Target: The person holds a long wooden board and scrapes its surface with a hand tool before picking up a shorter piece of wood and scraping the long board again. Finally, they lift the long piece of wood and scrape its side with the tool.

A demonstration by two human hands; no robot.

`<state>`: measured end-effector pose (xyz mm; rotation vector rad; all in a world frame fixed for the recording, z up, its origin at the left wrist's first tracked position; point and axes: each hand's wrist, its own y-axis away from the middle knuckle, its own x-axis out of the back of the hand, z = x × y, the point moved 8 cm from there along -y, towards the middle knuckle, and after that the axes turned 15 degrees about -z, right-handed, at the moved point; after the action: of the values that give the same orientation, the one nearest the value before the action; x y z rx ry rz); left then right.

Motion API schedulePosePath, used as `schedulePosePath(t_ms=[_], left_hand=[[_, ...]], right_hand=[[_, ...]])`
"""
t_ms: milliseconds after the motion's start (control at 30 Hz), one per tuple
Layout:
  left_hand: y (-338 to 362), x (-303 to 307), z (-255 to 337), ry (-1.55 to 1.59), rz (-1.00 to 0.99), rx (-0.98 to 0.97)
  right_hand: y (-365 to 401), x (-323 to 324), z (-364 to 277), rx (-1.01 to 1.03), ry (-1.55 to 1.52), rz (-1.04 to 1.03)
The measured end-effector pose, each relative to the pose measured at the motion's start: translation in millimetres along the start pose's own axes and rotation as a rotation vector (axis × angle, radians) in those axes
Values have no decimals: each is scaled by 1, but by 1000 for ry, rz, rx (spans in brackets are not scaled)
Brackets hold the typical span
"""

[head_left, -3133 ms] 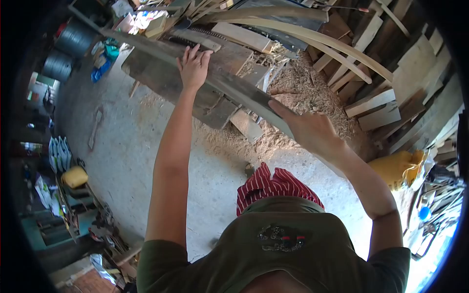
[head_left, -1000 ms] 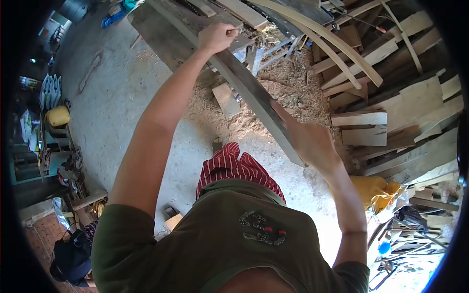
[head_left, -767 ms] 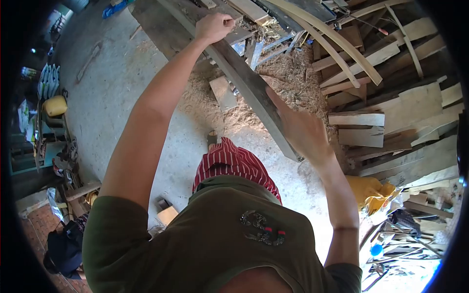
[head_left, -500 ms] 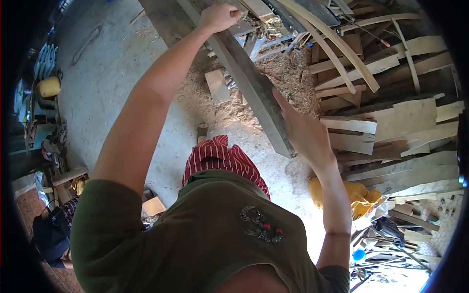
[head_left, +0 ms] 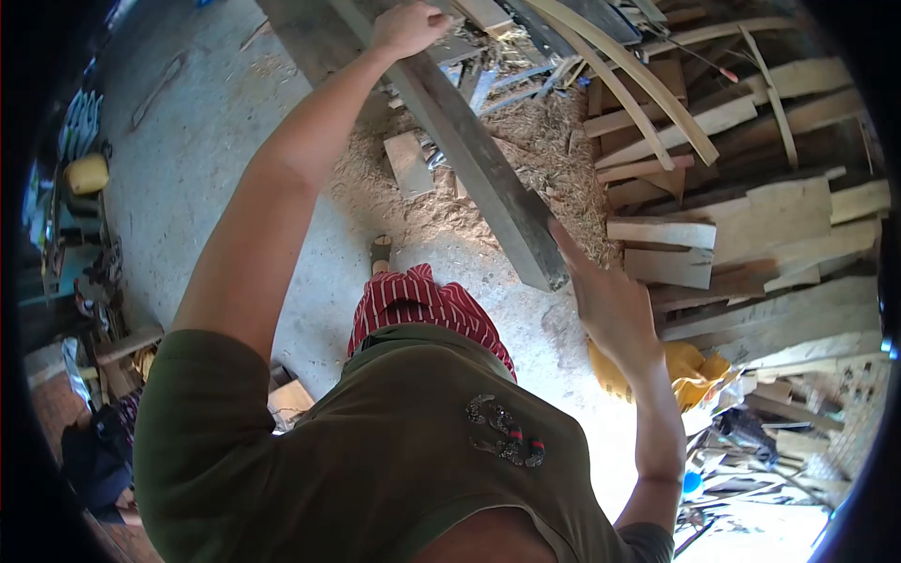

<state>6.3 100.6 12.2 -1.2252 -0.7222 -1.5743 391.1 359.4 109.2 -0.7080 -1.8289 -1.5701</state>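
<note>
A long, grey, squared wooden beam (head_left: 474,155) slants from the top of the view down to an end near the middle. My left hand (head_left: 408,30) is closed at the beam's upper part, fingers curled under; what is in them, if anything, is hidden. At the beam's lower end is my right hand (head_left: 615,310), its index finger stretched out along the side of the end and seeming to touch it. Its other fingers are partly hidden.
Planks and offcuts (head_left: 788,216) are heaped along the right, with long curved strips (head_left: 648,80) above them. Shavings (head_left: 554,150) cover the floor beyond the beam. A yellow sack (head_left: 694,371) lies at right; a yellow jerrycan (head_left: 87,174) stands at left.
My right hand has shifted right and slightly down, with less of it against the beam's end. My left hand and the beam appear slightly higher and further left in view.
</note>
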Motion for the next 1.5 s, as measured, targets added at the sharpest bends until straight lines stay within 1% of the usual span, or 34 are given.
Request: schedulePosePath(t_ms=[33, 100, 167, 200, 233, 300, 333, 367, 400, 433, 500, 533, 600, 633, 700, 733, 767, 800, 833, 867, 933, 967, 1033, 1067, 1133, 1167, 1233, 1267, 1300, 1367, 1400, 1433, 1500], left_hand=[[-1, -2, 0, 43, -84, 15], [-3, -2, 2, 53, -119, 6], [-1, 5, 1, 6, 15, -16], [3, 9, 8, 18, -10, 13], [1, 6, 10, 21, -10, 12], [2, 4, 5, 79, 13, -21], [2, 6, 4, 77, 21, -2], [2, 5, 3, 74, -13, 38], [4, 4, 0, 67, -51, 74], [9, 7, -1, 57, -53, 78], [12, 14, 14, 15, -36, 66], [15, 18, 18, 62, -50, 56], [11, 19, 19, 89, -26, 59], [10, 21, 20, 72, -18, 29], [10, 17, 16, 113, -83, 53], [7, 20, 19, 99, -82, 41], [9, 22, 21, 104, -34, 22], [13, 22, 20, 110, 8, 11], [14, 18, 19, 101, -3, 24], [12, 18, 18, 85, -1, 35], [12, 18, 14, 58, -9, 61], [13, 17, 17, 57, -19, 47], [12, 22, 22, 76, -36, 46], [7, 18, 18, 75, -36, 47], [7, 17, 16, 90, -37, 30], [7, 16, 13, 112, -41, 45], [6, 14, 13, 56, -73, 74], [7, 14, 14, 71, -59, 59], [8, 17, 16, 90, -39, 47], [15, 21, 15, 107, -37, 54], [15, 20, 15, 95, -34, 56], [14, 21, 22, 81, -31, 44], [10, 17, 22, 56, -33, 20]], right_hand=[[-14, 3, -3, -18, -20, 7], [-43, 18, -17, 73, 39, 172], [-44, 19, -17, 76, 47, 190], [-42, 18, -18, 84, 74, 192], [-31, 14, -14, 81, 75, 192], [1, -6, 1, 16, 95, 113], [14, -11, 2, 32, 109, 112], [25, -20, 7, -7, 105, 56], [29, -26, 10, -47, 95, 0], [23, -24, 6, -37, 90, 2], [7, -9, -4, -13, 181, 67], [-6, 0, -9, -32, 160, 87], [-37, 17, -30, 38, 148, 122], [-44, 16, -29, 25, 128, 149], [-51, 18, -39, 104, 173, 315], [-43, 15, -37, 74, 143, 181], [-27, 15, -35, 81, 133, 184], [-14, 7, -27, 48, 140, 139], [-7, -1, -21, 19, 150, 90], [-4, -4, -20, 37, 147, 82], [0, -9, -21, 1, 198, 106], [-7, -6, -23, -10, 185, 104], [-38, 11, -33, -1, 143, 35], [-53, 19, -38, -20, 128, 50], [-72, 35, -58, 83, 119, 176], [-68, 37, -57, 76, 104, 182], [-64, 31, -55, 21, 107, 68], [-50, 25, -50, 57, 134, 180], [-40, 15, -47, 64, 139, 172], [-24, 3, -37, -4, 158, 133], [-23, 9, -41, 28, 152, 209], [-27, 13, -42, 15, 149, 211], [-55, 26, -54, 12, 68, 60]])
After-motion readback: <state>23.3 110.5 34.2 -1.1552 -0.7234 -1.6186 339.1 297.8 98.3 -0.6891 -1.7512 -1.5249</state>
